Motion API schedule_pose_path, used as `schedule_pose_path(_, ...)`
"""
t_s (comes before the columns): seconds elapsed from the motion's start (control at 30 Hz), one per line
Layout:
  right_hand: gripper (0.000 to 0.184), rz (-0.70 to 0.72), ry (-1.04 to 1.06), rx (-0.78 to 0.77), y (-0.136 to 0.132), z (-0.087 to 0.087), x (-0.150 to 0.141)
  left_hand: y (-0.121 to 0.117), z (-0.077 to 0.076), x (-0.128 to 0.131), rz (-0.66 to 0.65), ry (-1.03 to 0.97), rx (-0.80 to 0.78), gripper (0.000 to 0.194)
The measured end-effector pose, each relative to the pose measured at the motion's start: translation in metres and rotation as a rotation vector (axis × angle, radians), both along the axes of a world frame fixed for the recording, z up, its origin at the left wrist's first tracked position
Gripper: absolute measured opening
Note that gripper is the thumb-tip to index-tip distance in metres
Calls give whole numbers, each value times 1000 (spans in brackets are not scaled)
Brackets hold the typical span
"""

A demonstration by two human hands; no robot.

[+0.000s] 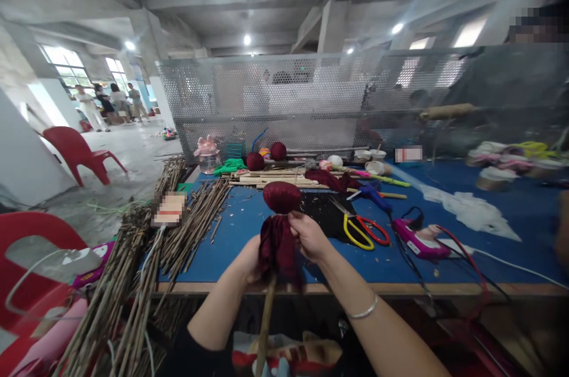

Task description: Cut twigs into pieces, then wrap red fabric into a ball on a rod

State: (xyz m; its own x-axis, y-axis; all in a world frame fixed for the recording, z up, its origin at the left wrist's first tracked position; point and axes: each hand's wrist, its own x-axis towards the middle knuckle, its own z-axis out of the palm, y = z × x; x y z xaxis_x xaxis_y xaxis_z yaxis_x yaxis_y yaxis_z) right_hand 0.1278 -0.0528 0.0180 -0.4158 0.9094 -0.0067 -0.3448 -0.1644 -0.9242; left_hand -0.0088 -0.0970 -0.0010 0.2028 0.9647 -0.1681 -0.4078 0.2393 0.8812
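Note:
Between my hands is a wooden stick (265,323) topped by a round head covered in shiny dark red cloth (281,196). Below this head the loose cloth (282,240) gathers and hangs down over the stick. My right hand (307,239) pinches the gathered cloth just under the head, fingers closed. Lower on the other side, my left hand (252,261) is closed around the cloth-covered stick, its fingertips partly hidden by the folds. Right of my hands, scissors (365,231) with one yellow and one red handle lie on black cloth (317,214).
Bundles of thin sticks (195,223) cover the left of the blue table (240,229). A blue glue gun (373,194) and a purple power strip (418,239) with cables lie right. Dark red balls (278,151) sit behind, before a perforated metal screen (302,98).

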Motion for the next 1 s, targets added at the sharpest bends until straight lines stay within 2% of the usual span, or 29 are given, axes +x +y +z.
schedule_pose_path(0.07,42,-116,11,7,3,-1,-1,3,12,-2,267,200,52,42)
schedule_pose_path(0.13,43,-239,12,11,5,-4,-7,2,21,1,416,410,162,46)
schedule_pose_path(0.23,43,-403,-35,39,5,-11,-19,-3,28,17,332,621,348,50)
schedule_pose_path(0.33,38,-396,-195,143,6,-9,-23,-5,24,31,322,731,404,48)
schedule_pose_path(0.43,34,-296,-554,392,8,3,-13,-1,15,30,399,811,370,42)
schedule_pose_path(0.53,29,-311,-885,680,8,16,4,2,9,20,398,857,415,36)
schedule_pose_path(0.63,27,-289,-968,815,6,24,14,1,9,15,372,839,474,33)
schedule_pose_path(0.7,28,-252,-891,808,6,25,15,-1,12,15,395,801,499,32)
schedule_pose_path(0.77,29,-251,-759,729,8,24,14,-1,14,15,430,747,500,32)
schedule_pose_path(0.87,28,-235,-485,518,13,19,8,0,17,14,394,621,448,32)
schedule_pose_path(1.0,31,-112,-104,184,18,12,1,2,24,9,260,354,328,38)
